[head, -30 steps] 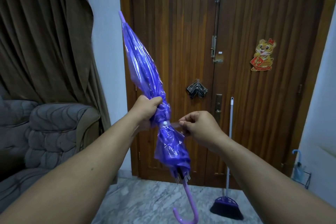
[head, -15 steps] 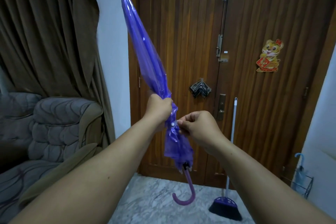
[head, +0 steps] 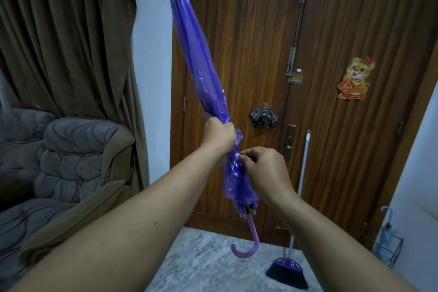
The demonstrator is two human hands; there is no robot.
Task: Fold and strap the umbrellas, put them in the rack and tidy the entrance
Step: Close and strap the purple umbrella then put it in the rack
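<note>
A: Where's the umbrella (head: 201,61)?

B: Held up in front of the door (head: 331,31), folded, tip high and tilted left, hooked handle (head: 246,248) hanging low over the marble floor (head: 208,265); the left hand (head: 219,135) is wrapped round the purple canopy about two thirds of the way down.

A: And the other hand?

B: The right hand (head: 263,168) sits just below the left; its thumb and fingertips pinch at the small white snap (head: 239,155) on the bunched plastic; the strap itself I cannot make out under the fingers.

A: What else is about?

B: A broom (head: 288,270) leans on the door to the right, bristles on the floor; farther right, by the white wall, a wire rack (head: 391,250) holds a light blue umbrella (head: 385,232), handle up.

A: Anything on the door?

B: A tiger sticker (head: 355,78) on the right leaf; something dark and pleated (head: 263,117) hangs near the middle, above the lock; on the left stand a grey armchair (head: 78,156) and brown curtains (head: 66,35).
</note>
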